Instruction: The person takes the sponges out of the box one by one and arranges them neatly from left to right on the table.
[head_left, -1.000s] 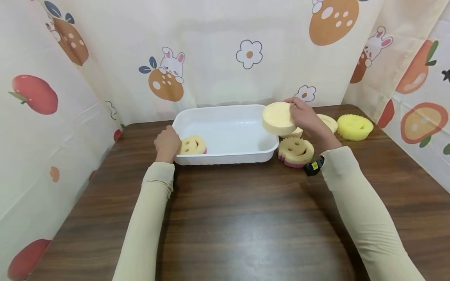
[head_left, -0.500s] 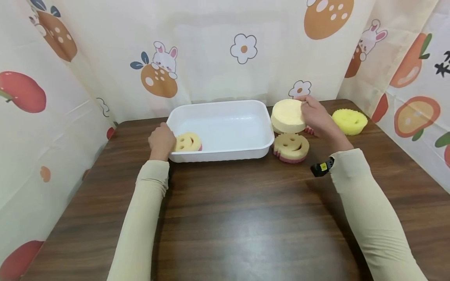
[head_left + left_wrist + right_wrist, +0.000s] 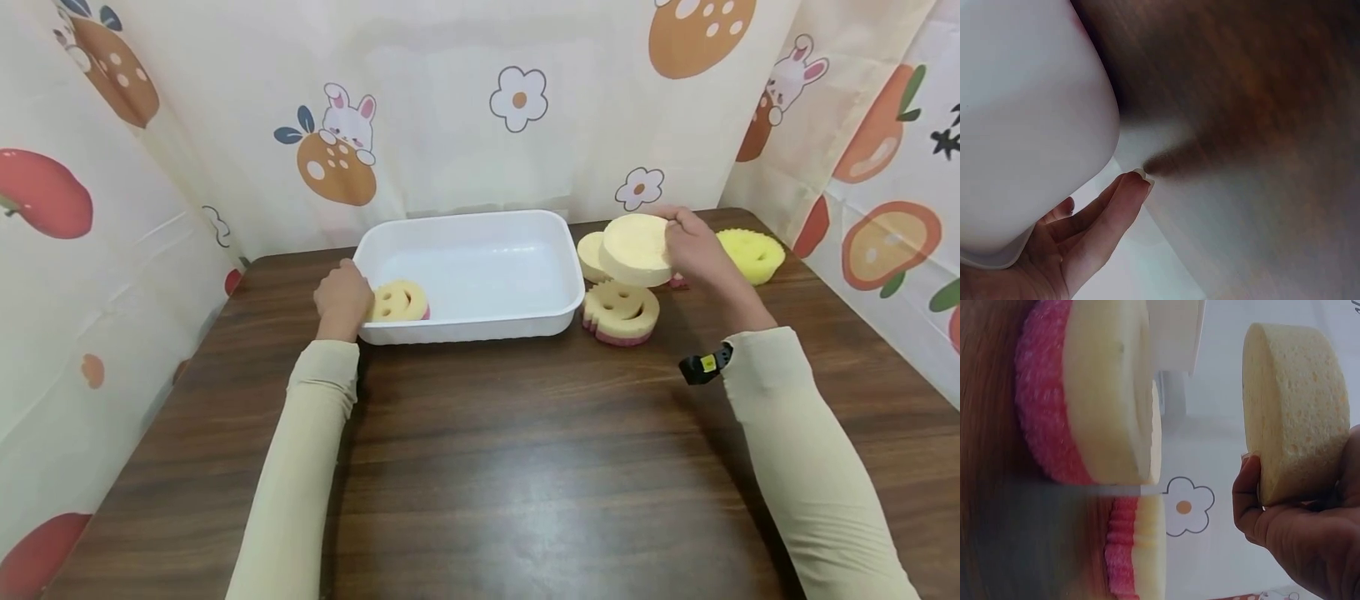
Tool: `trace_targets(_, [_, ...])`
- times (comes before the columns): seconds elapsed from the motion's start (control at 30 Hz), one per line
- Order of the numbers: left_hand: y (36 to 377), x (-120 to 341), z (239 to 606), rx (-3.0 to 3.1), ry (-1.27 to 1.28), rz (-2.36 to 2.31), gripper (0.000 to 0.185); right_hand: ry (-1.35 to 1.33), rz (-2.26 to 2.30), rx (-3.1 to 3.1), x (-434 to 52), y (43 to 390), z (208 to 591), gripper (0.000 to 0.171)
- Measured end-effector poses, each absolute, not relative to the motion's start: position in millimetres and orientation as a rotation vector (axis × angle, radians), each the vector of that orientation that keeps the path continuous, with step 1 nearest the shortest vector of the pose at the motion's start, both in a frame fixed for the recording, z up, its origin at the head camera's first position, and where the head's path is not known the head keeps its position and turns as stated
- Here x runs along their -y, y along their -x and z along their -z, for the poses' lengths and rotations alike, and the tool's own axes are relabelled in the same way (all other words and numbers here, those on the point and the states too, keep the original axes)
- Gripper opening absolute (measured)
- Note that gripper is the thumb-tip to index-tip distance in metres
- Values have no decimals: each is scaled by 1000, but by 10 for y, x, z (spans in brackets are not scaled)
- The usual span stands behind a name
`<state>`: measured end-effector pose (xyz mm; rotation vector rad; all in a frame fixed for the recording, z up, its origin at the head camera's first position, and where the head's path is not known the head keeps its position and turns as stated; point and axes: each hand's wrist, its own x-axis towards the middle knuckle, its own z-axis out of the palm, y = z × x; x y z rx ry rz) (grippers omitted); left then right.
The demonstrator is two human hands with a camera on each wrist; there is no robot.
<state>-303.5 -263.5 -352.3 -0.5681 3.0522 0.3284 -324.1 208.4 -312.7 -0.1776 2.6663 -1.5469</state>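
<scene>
Dark wood-grain bench [image 3: 525, 467] fills the near ground, and we see both cream sleeves reaching forward across it, a small black and yellow tag [image 3: 703, 367] showing at our right cuff. Further out, our left hand [image 3: 342, 296] rests against the near left corner of the white plastic tub [image 3: 480, 321]; the left wrist view shows its fingers [image 3: 1100, 219] lying relaxed along the tub wall, curled round nothing. Just inside that corner sits a smiley sponge with a pink underside [image 3: 399, 301]. To the right of the tub, on the bench, lies a second smiley sponge [image 3: 622, 312], yellow over pink. Above and just behind it our right hand [image 3: 693, 246] grips a plain round yellow sponge [image 3: 637, 250], held off the bench and tilted, with the fingers and thumb clamped on its edge; the right wrist view shows the sponge [image 3: 1294, 409] pinched clear of the sponges below. Another pale round sponge [image 3: 591, 254] lies behind it beside the tub, and a brighter yellow scalloped sponge [image 3: 750, 252] lies further right. Cartoon-printed curtains [image 3: 450, 108] with rabbits, flowers and fruit close the back.
</scene>
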Motion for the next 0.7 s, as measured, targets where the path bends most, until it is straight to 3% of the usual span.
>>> trace_targets(0.7, [3051, 2652, 3469, -3057, 558, -329, 46, 38, 1515, -2836, -2534, 3181, 3245, 57])
